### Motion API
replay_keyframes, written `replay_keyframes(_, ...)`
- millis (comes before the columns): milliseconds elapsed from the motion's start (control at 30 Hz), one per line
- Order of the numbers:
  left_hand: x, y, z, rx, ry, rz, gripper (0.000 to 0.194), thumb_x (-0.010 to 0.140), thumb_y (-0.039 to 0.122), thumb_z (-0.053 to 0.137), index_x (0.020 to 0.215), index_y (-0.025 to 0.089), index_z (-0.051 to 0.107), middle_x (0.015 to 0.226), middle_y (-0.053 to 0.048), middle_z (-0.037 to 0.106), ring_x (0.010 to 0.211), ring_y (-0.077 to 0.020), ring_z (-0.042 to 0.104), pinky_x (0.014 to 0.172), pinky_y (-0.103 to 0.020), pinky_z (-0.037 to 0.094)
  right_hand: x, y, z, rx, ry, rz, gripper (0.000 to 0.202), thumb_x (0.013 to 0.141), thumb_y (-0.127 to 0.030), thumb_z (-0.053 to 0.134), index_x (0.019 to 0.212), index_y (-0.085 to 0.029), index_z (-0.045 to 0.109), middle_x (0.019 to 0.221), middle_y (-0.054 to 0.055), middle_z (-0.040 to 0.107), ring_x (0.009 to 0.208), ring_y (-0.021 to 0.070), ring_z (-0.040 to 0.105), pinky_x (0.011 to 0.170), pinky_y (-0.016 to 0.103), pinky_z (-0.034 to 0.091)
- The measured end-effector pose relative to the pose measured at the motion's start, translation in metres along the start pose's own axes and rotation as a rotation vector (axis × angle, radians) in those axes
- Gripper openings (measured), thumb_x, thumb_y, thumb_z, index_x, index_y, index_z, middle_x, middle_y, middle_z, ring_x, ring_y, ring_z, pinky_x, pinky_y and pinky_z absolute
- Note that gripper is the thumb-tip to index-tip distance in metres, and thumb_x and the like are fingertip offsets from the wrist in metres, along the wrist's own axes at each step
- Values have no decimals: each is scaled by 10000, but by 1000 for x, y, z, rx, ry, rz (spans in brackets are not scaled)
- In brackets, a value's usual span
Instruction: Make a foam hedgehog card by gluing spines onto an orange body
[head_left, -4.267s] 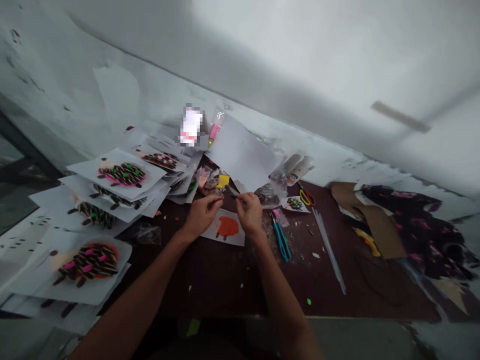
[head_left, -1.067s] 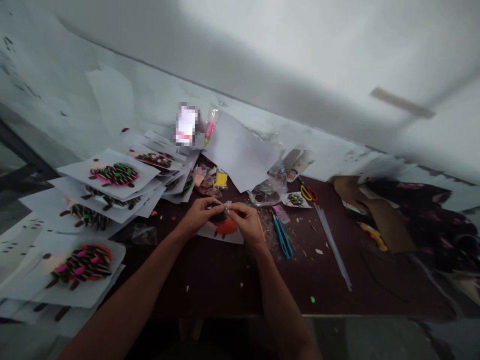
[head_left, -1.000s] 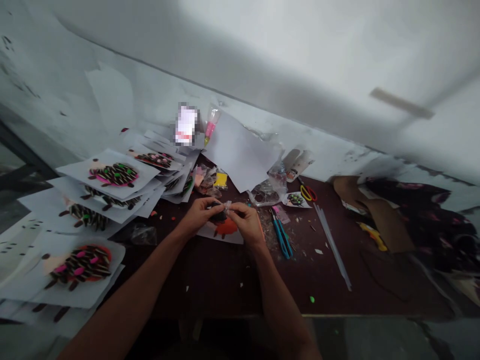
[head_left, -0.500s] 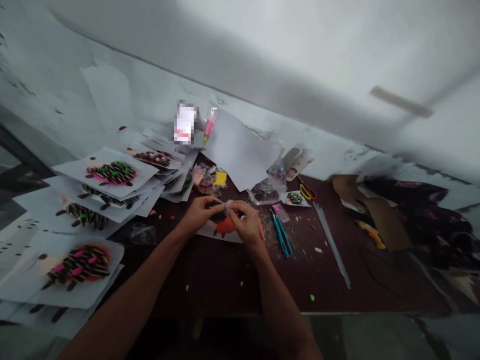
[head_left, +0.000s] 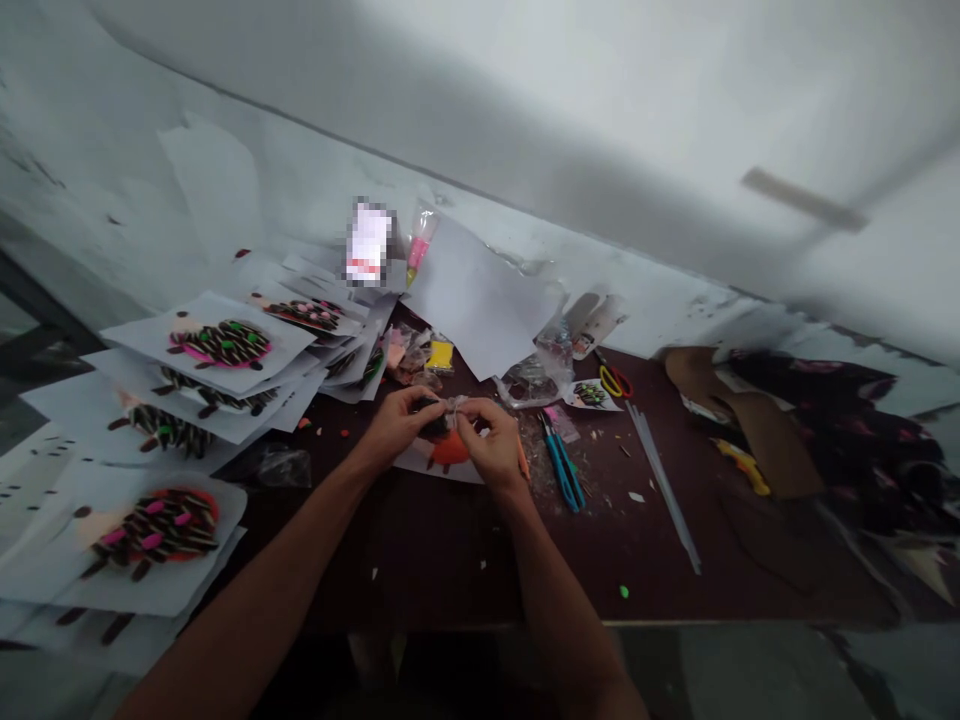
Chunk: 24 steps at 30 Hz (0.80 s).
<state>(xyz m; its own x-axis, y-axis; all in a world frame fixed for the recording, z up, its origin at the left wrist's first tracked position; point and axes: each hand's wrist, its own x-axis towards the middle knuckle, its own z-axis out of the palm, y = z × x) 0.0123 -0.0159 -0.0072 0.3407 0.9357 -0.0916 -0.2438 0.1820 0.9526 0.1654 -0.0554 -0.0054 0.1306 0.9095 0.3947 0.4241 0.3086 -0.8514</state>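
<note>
Both hands meet over a white sheet (head_left: 411, 464) with an orange shape (head_left: 448, 448) on it, near the middle of the table. A small clear plastic packet with something dark inside (head_left: 436, 424) is pinched between my left hand (head_left: 395, 428) and my right hand (head_left: 489, 438). The left fingers close on its dark part, while the right fingertips grip its clear upper edge. My right hand partly covers the sheet, and an orange piece (head_left: 523, 460) shows just beside it.
Stacked sheets with hedgehog pictures (head_left: 217, 345) fill the left side. Blue-handled pliers (head_left: 562, 465), scissors (head_left: 615, 380), clear sticks (head_left: 664, 485) and a yellow glue gun (head_left: 741, 466) lie to the right. A lit phone (head_left: 369, 243) and plastic bags (head_left: 544, 372) stand behind.
The fingertips have shifted slightly on the packet, and more of its clear plastic shows between the hands. The view has moved a little.
</note>
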Motion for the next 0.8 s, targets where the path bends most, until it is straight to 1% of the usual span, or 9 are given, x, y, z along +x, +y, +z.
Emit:
replay_keyframes(100,0,3,-1,-81,54,-22,302,651,304,783,887,171,648,799,-10,702,630,-131,649,580,-258,568,2,2,-1,111,81,69,90,787,-267,613,772,-214,684,916,40,727,777,167,624,692,296,501)
replay_keyframes(167,0,4,-2,-106,79,-23,342,637,258,760,954,175,661,853,-15,713,663,-136,655,598,-263,569,4,4,-2,167,99,110,100,779,-280,627,798,-206,693,924,41,731,818,176,634,739,311,509)
replay_keyframes(300,1,4,-3,-110,99,-20,230,610,226,717,826,154,684,758,-9,698,615,-123,631,581,-239,538,4,6,-2,186,65,160,156,774,-283,647,889,-209,723,880,25,719,769,160,613,741,311,506)
replay_keyframes(400,1,4,-5,-105,81,-32,194,625,226,701,805,156,691,734,-8,695,596,-123,626,585,-250,535,3,7,-1,192,34,136,154,771,-286,648,889,-221,721,896,21,714,785,161,616,742,312,507)
replay_keyframes(500,1,4,-4,-131,58,-40,215,630,219,735,834,159,702,803,-16,719,642,-120,644,632,-253,544,3,7,0,191,36,123,130,772,-294,639,860,-224,705,877,20,707,782,163,619,713,305,504)
replay_keyframes(567,0,4,-3,-144,34,-33,287,611,220,790,881,162,709,843,-19,730,682,-121,659,669,-253,552,3,7,0,185,33,116,114,776,-292,630,841,-226,695,864,20,699,782,165,623,705,302,505)
replay_keyframes(633,-1,4,-2,-134,9,-42,359,580,232,839,906,161,707,819,-13,726,660,-121,661,654,-257,560,3,5,0,171,15,102,100,775,-278,622,826,-225,690,865,23,695,788,168,628,701,300,505)
replay_keyframes(700,-2,4,-1,-114,7,-53,362,556,246,866,862,152,698,755,2,706,598,-113,647,601,-249,557,2,3,-1,153,-2,100,93,770,-262,617,813,-219,686,853,24,691,775,168,627,687,295,499)
replay_keyframes(800,-2,4,-1,-93,45,-58,312,559,271,872,735,149,646,682,18,674,550,-111,644,539,-231,545,2,1,-1,137,5,122,94,771,-259,609,813,-215,681,814,14,686,742,159,616,669,286,489)
